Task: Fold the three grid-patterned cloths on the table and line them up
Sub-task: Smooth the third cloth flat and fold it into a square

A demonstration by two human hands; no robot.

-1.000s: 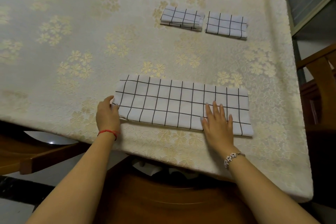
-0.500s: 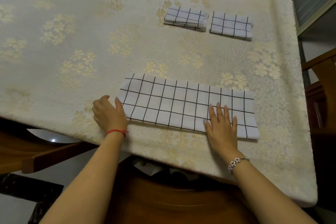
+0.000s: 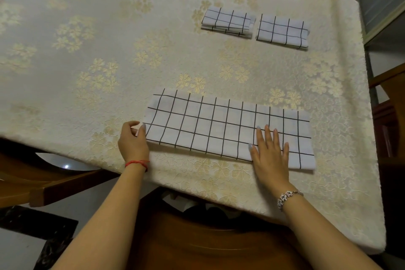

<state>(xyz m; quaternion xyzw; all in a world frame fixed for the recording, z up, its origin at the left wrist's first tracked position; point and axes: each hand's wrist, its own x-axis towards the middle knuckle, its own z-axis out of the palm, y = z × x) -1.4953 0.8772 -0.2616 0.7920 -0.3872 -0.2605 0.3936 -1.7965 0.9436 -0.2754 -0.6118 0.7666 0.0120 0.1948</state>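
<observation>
The long cloth (image 3: 230,129) lies as a flat strip near the front edge of the tabletop (image 3: 109,50), its long axis running left to right before us. At its left short end our left hand (image 3: 133,142) has a closed grip. The thumb sits on the edge and the fingers are curled. We read this as a pinch on the near-left corner, though whatever lies beneath the cloth is hidden. Toward its right end our right hand (image 3: 270,151) lies flat, fingers straight and spread, pressing the strip down and gripping nothing.

We judge that the coming fold turns on one relation. The strip stretches rightward from the left grip, so that end must travel along the long axis to meet the right end. The left hand is the one placed to carry it.

Beyond the long cloth, toward the far right, the left folded cloth (image 3: 228,21) and the right folded cloth (image 3: 282,30) lie side by side, just apart. The left one's layers are slightly askew. We see no containers; all three cloths rest directly on the tabletop.
</observation>
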